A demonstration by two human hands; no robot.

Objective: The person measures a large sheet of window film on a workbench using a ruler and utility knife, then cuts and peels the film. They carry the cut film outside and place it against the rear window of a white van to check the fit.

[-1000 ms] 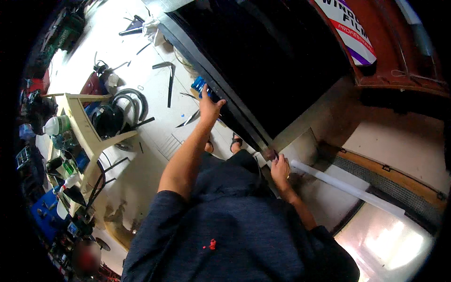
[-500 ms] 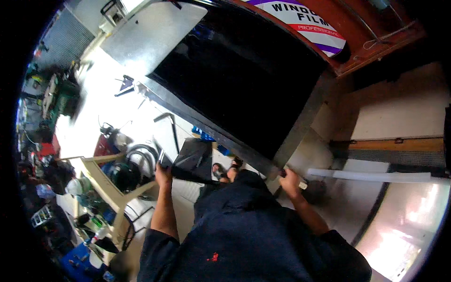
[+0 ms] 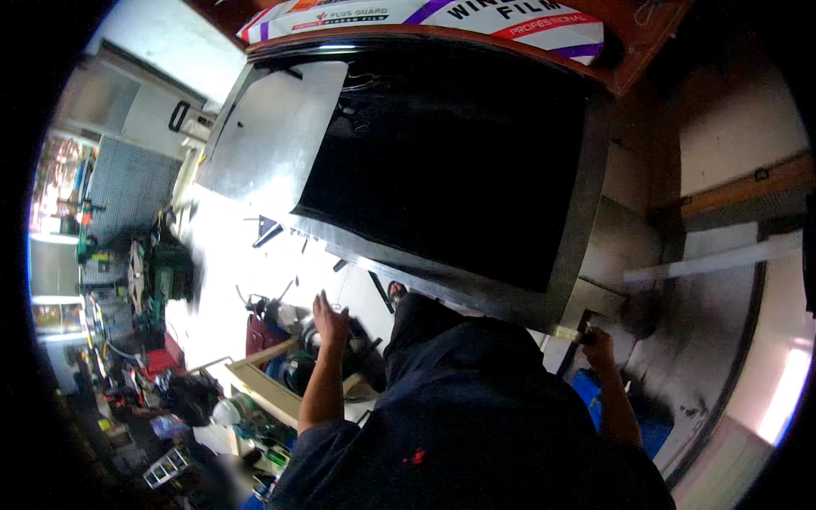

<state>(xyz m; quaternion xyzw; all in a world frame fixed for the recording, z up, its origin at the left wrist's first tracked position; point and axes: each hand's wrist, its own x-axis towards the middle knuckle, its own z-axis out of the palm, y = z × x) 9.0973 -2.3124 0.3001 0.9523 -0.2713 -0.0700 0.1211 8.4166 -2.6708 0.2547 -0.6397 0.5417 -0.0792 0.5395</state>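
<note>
Fingers free on the left, fingers curled on the right!

Fingers pointing up on the bare left hand (image 3: 330, 323), thumb apart from them, and nothing shows in its grasp; there it is, between seven and eight o'clock from the middle of the view. Across to four o'clock, and the bare right hand (image 3: 598, 348) has its fingers bent, just beside the near right corner of the wide rectangular table with a grey metal border (image 3: 585, 187). A short pale strip (image 3: 565, 333) shows between that corner and the fingertips, but whether they grip it, I cannot tell!

And the star of the scene, the large glossy black rectangular sheet (image 3: 450, 161), lies flat on the table toward one o'clock, with wrinkled glints at its left side. Between ten and eleven, a smooth silver-grey sheet with a rounded corner (image 3: 276, 127) meets its left edge. Right up at twelve, look, a long white package with purple stripes and a red band (image 3: 425, 25) rests behind the table. Down around eight, past the left hand, stands a cream-coloured frame with straight rails (image 3: 259, 374). Out at three, a long white bar (image 3: 722, 259), blurred, slants upward.
</note>
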